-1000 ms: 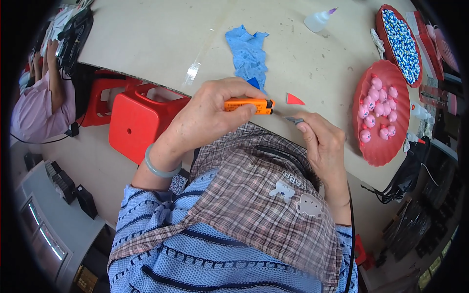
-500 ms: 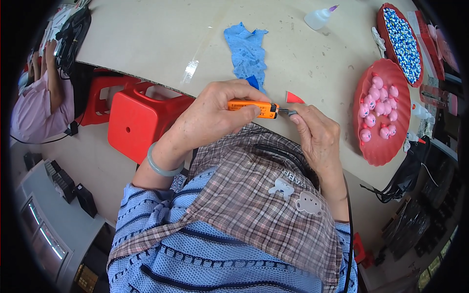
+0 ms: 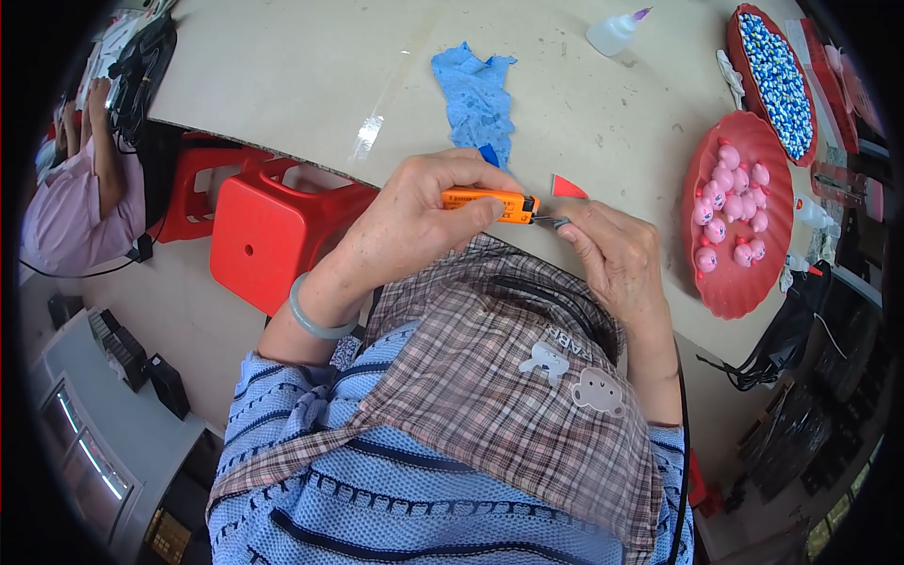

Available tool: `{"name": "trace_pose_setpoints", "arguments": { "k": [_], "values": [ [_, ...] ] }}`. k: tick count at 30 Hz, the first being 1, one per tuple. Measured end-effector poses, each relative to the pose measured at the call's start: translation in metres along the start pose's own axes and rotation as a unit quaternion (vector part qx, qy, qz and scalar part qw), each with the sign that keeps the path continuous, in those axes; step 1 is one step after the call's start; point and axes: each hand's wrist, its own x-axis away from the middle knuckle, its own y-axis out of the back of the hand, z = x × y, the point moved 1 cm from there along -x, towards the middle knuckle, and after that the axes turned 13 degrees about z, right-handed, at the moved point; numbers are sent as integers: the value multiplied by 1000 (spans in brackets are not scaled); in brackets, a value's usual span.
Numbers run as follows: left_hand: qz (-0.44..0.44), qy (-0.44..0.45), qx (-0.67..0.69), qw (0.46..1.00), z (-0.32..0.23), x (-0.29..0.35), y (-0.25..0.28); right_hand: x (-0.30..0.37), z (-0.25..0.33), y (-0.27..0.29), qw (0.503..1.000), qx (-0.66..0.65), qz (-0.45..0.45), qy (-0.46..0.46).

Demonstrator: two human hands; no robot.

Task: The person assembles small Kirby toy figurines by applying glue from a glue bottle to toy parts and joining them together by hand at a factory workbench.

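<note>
My left hand grips an orange rectangular case with dark print and a black end, the thumb lying along its side. My right hand pinches a small grey piece between thumb and fingers. A thin metal strip runs from that piece to the black end of the case. Whether the strip goes into the case is too small to tell. Just beyond both hands, a small red wedge-shaped piece lies on the table.
A crumpled blue cloth lies ahead. A squeeze bottle stands farther back. At right are a red dish of pink figures and a red tray of small blue-and-white pieces. A red stool and another person's arm are at left.
My right hand and forearm have shifted slightly to the right. The case has turned a little in my left hand, and the thin strip between the hands shows more clearly.
</note>
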Motion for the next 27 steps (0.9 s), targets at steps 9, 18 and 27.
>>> {"name": "trace_pose_setpoints", "arguments": {
  "k": [9,18,27],
  "values": [
    [-16,-1,-39,999,-1,-1,3,-2,2,5,998,-47,-3,-39],
    [-15,4,-65,998,-3,-4,2,-3,-3,-2,999,-36,-11,-24],
    [-29,-11,-73,997,0,-2,-3,-2,-2,0,999,28,7,-20]
  ]
}}
